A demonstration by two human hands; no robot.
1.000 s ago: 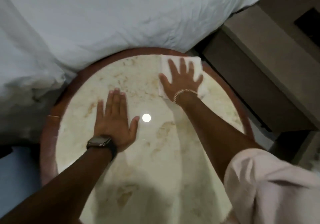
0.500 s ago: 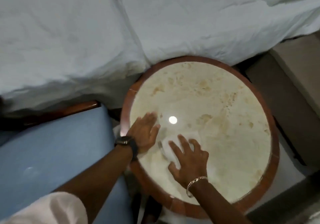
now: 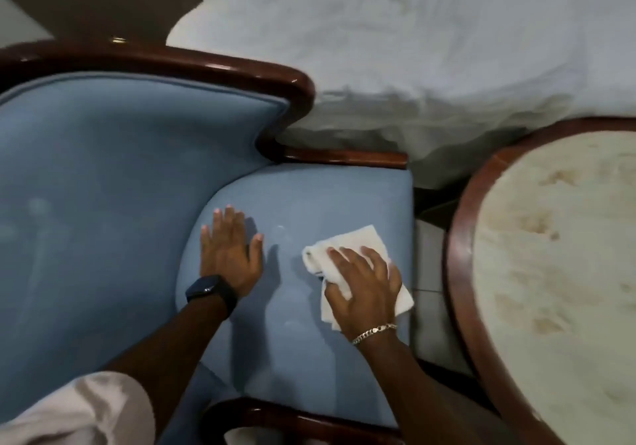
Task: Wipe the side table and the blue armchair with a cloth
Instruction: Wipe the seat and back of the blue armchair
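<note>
The blue armchair (image 3: 113, 183) with a dark polished wooden frame fills the left and middle of the head view. My right hand (image 3: 364, 282) presses a white cloth (image 3: 361, 241) flat on the right part of the seat cushion, fingers spread over it. My left hand (image 3: 229, 251), with a black watch on the wrist, lies flat and empty on the cushion to the left of the cloth. The round side table (image 3: 557, 272), marble-topped with a red-brown wooden rim, stands at the right edge, apart from both hands.
A bed with white crumpled bedding (image 3: 413, 48) runs along the top, touching the chair's arm and the table's far side. A narrow strip of floor (image 3: 430, 307) separates the chair from the table. The chair's near wooden arm (image 3: 292, 420) curves at the bottom.
Both hands and the cloth have left the table top and moved left onto the armchair seat. The view has swung left, so the table now sits at the right edge.
</note>
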